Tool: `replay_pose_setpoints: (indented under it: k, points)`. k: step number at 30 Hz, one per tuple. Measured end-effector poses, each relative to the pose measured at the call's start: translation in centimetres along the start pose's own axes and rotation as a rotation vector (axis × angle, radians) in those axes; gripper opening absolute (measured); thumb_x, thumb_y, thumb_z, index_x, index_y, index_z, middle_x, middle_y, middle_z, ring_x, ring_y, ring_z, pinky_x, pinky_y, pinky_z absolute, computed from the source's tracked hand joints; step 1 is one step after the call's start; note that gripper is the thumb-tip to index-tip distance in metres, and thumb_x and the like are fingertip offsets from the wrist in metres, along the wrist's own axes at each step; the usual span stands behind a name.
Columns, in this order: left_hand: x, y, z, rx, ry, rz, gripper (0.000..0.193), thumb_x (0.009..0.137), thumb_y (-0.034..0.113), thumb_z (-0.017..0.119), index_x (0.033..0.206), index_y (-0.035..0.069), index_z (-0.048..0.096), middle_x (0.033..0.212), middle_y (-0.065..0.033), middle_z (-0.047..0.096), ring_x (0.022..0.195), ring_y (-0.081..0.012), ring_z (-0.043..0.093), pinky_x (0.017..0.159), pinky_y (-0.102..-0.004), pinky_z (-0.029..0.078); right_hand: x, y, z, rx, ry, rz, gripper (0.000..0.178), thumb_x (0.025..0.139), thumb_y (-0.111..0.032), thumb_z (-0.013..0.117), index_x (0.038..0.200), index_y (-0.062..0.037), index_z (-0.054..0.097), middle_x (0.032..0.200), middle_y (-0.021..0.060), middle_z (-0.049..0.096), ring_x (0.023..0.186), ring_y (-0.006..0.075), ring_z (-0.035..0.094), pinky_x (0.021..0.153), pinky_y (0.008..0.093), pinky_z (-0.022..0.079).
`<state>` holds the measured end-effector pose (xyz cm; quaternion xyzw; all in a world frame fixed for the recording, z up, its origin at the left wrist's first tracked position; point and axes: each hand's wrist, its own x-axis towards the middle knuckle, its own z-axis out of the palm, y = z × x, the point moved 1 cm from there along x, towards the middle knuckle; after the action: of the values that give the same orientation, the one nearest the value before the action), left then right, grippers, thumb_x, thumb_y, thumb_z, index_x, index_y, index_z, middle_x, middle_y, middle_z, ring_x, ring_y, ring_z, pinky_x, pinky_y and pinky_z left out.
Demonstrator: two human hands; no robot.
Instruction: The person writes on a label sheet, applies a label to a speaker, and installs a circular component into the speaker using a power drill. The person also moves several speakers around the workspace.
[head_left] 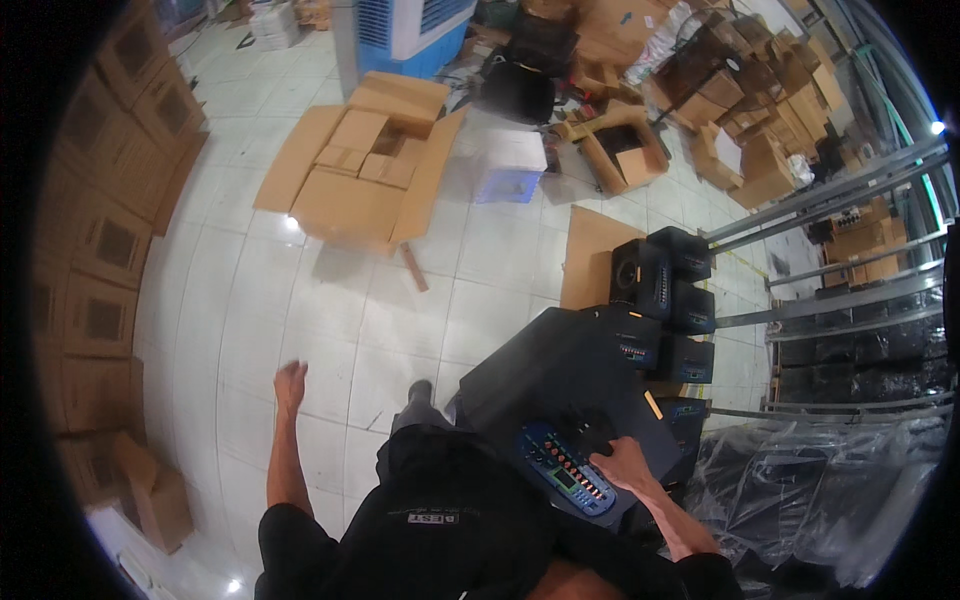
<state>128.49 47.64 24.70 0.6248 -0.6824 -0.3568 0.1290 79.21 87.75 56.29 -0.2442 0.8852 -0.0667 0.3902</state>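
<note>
A large black speaker cabinet (560, 365) stands at my right side. Set into its near part is a blue control panel (545, 455) with rows of knobs and a small display. My right hand (624, 466) reaches over the cabinet beside this panel. Its fingers are bent together at the edge of a dark bundle (583, 425), perhaps a cable, lying on the cabinet; whatever sits in the fingertips is hidden. Out to the left, over the tiled floor, my left hand (291, 384) hangs with fingers curled and nothing visible in it.
Smaller black speakers (640, 275) are grouped beyond the cabinet, near metal rails (830, 300). Plastic-wrapped black units (800, 490) stand at right. An open carton (350, 205) and a white-blue box (510, 165) occupy the floor ahead. Stacked cartons (105, 240) line the left.
</note>
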Motion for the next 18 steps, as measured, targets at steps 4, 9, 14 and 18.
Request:
replay_pose_setpoints:
  k: [4,9,14,18]
  points:
    - [11.1,21.3,3.7,-0.156,-0.139,0.111,0.045,0.093,0.027,0.065,0.123,-0.006,0.063,0.114,-0.0233,0.069,0.108,-0.0275,0.067,0.093,-0.0340,0.051,7.8,-2.8,-5.7,-0.010,-0.014,0.024,0.038,0.076,-0.027,0.071,0.074,0.0105,0.067,0.064,0.0250,0.065,0.062,0.0331,0.069,0.060,0.0441,0.051]
    - [14.5,39.7,14.2,-0.284,-0.391,0.345,0.034,0.095,0.027,0.066,0.123,0.009,0.069,0.124,-0.0103,0.069,0.126,-0.0223,0.056,0.115,-0.0390,0.033,22.3,-7.4,-14.5,-0.085,0.047,-0.068,0.036,0.075,-0.025,0.069,0.077,0.0113,0.066,0.069,0.0310,0.062,0.071,0.0420,0.069,0.064,0.0460,0.052]
    - [11.4,52.3,21.3,-0.575,-0.689,-0.049,0.066,0.095,0.031,0.067,0.148,0.002,0.041,0.139,-0.0126,0.056,0.123,-0.0180,0.054,0.105,-0.0315,0.041,33.3,-10.9,-23.0,-0.197,0.000,-0.020,0.036,0.076,-0.025,0.067,0.082,0.0105,0.069,0.078,0.0340,0.064,0.080,0.0452,0.068,0.074,0.0471,0.054]
    - [16.4,59.5,26.5,-0.495,-0.535,-0.042,0.083,0.087,0.037,0.075,0.149,-0.002,0.036,0.137,-0.0213,0.056,0.127,-0.0285,0.054,0.108,-0.0370,0.039,45.3,-14.7,-28.6,-0.315,-0.079,-0.173,0.038,0.076,-0.027,0.065,0.084,0.0104,0.070,0.080,0.0337,0.065,0.083,0.0455,0.068,0.079,0.0479,0.054]
